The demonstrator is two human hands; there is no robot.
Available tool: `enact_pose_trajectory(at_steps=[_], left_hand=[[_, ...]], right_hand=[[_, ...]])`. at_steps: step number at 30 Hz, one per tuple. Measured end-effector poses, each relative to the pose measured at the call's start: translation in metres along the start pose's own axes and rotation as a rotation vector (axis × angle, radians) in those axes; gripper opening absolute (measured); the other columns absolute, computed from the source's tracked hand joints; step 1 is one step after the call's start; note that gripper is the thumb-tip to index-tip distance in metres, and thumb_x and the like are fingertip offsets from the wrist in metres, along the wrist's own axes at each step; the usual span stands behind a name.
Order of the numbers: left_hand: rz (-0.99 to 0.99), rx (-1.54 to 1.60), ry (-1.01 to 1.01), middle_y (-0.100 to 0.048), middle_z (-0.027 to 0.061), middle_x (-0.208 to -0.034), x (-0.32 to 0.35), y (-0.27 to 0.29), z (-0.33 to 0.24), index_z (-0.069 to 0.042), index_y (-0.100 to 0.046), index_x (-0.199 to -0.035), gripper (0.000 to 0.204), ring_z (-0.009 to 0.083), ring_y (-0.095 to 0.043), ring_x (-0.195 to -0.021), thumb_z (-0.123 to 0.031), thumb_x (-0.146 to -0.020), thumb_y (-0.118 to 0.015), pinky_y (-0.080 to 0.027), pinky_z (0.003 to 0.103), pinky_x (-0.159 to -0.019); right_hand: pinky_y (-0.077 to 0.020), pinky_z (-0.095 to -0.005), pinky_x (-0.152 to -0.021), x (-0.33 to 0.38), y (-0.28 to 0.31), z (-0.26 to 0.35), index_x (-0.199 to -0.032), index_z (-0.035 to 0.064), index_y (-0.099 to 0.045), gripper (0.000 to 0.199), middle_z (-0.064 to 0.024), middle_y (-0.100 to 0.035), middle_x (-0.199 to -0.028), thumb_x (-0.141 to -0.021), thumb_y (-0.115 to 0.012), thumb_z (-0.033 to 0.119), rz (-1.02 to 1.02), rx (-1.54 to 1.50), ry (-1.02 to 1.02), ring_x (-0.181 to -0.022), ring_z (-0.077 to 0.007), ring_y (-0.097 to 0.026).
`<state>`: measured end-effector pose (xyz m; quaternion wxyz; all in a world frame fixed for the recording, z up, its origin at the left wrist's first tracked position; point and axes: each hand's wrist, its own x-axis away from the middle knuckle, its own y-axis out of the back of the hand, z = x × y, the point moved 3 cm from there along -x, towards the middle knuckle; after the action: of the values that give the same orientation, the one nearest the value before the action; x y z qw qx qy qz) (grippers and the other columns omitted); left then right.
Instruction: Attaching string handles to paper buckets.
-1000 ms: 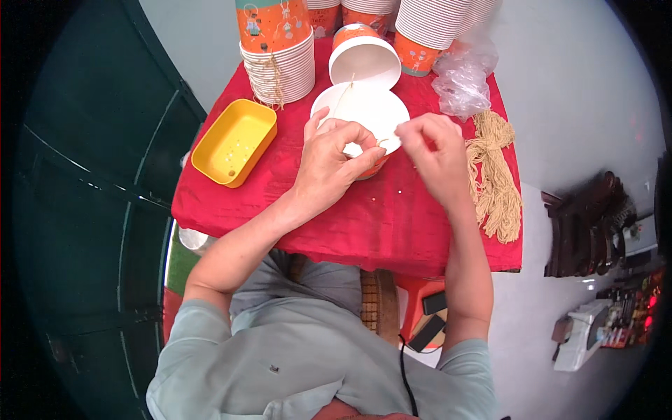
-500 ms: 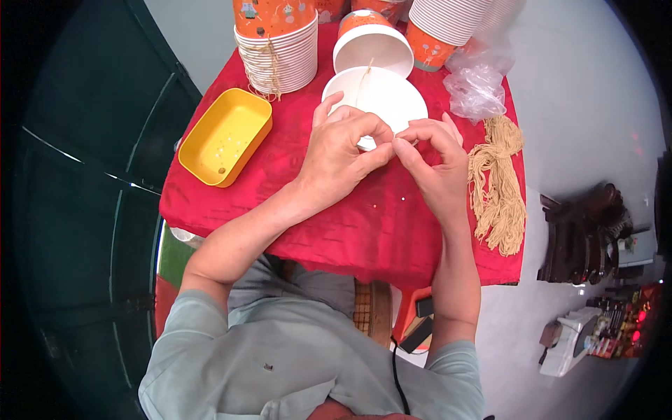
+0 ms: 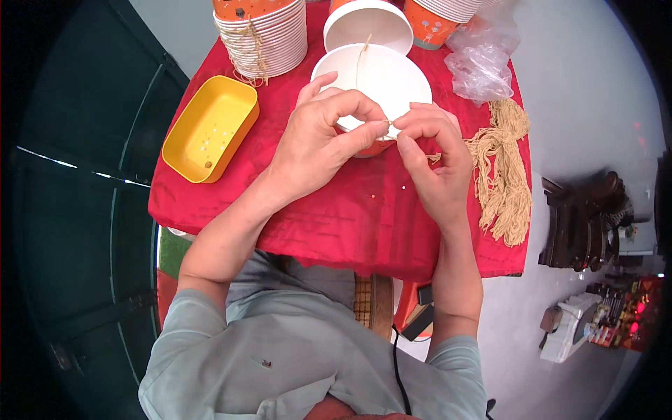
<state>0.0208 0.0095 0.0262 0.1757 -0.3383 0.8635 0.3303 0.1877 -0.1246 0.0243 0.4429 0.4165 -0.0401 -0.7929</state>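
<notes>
At the near rim of a white-lined orange paper bucket (image 3: 395, 77), my hands meet fingertip to fingertip. My left hand (image 3: 325, 129) is closed, thumb and forefinger pinching a thin tan string (image 3: 390, 124). Closed just to its right, my right hand (image 3: 441, 157) pinches the string too, with a bit of strand showing beside its palm. A second strand (image 3: 362, 59) runs down the bucket's inside from the far rim. Part of the bucket is hidden behind my hands.
Left on the red cloth (image 3: 315, 224) stands a yellow tray (image 3: 224, 115) holding small pale bits. Stacked buckets (image 3: 269, 45), a tipped bucket (image 3: 367, 24) and clear plastic (image 3: 479, 73) lie at the back. A bundle of tan string (image 3: 504, 182) lies right.
My fingertips have drawn slightly apart, showing a short piece of string between them. The right thumb has moved off the left thumb. The whole view has shifted a little.
</notes>
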Motion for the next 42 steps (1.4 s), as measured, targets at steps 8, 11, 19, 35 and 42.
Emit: enact_pose_trajectory(at_steps=[8,11,19,35,42], left_hand=[[-0.042,0.052,0.017,-0.075,-0.0036,-0.084,0.001,-0.002,0.000,-0.010,-0.075,-0.102,0.013,0.0116,-0.074,-0.075,-0.023,-0.106,-0.073,-0.027,0.050,-0.131],[-0.066,0.017,0.004,-0.076,-0.0033,-0.084,0.002,-0.002,0.001,-0.010,-0.075,-0.101,0.014,0.0124,-0.074,-0.076,-0.022,-0.107,-0.072,-0.028,0.051,-0.130],[-0.095,0.008,0.023,-0.079,-0.0038,-0.092,0.003,-0.005,0.000,-0.011,-0.078,-0.101,0.013,0.0120,-0.075,-0.089,-0.022,-0.106,-0.074,-0.028,0.052,-0.131],[-0.063,-0.014,-0.040,-0.084,-0.0052,-0.104,0.007,-0.005,-0.006,-0.017,-0.085,-0.117,0.015,0.0110,-0.076,-0.108,-0.021,-0.103,-0.080,-0.025,0.052,-0.133],[0.058,-0.065,-0.025,-0.083,-0.0030,-0.112,0.000,0.009,-0.008,-0.015,-0.083,-0.118,0.017,0.0138,-0.073,-0.121,-0.022,-0.104,-0.076,-0.016,0.056,-0.138]], right_hand=[[-0.0487,-0.0487,-0.114,0.001,-0.004,0.005,-0.096,0.0066,-0.072,0.010,-0.0061,-0.078,-0.112,-0.090,-0.079,0.003,0.025,0.084,0.092,-0.126,-0.0337,-0.068],[-0.0493,-0.0493,-0.113,0.001,-0.003,0.007,-0.095,0.0063,-0.072,0.012,-0.0067,-0.078,-0.114,-0.088,-0.079,0.002,0.049,0.101,0.097,-0.129,-0.0353,-0.067],[-0.0504,-0.0489,-0.114,0.002,-0.003,0.006,-0.094,0.0073,-0.071,0.016,-0.0075,-0.075,-0.128,-0.083,-0.079,-0.001,0.084,0.128,0.108,-0.138,-0.0365,-0.063],[-0.0531,-0.0469,-0.109,0.007,-0.007,0.003,-0.098,0.0042,-0.073,0.014,-0.0104,-0.077,-0.114,-0.087,-0.080,-0.002,0.020,0.103,0.154,-0.124,-0.0342,-0.070],[-0.0563,-0.0439,-0.103,0.006,-0.003,0.002,-0.098,0.0022,-0.072,0.015,-0.0096,-0.076,-0.107,-0.088,-0.078,-0.007,-0.026,0.014,0.120,-0.116,-0.0313,-0.073]])
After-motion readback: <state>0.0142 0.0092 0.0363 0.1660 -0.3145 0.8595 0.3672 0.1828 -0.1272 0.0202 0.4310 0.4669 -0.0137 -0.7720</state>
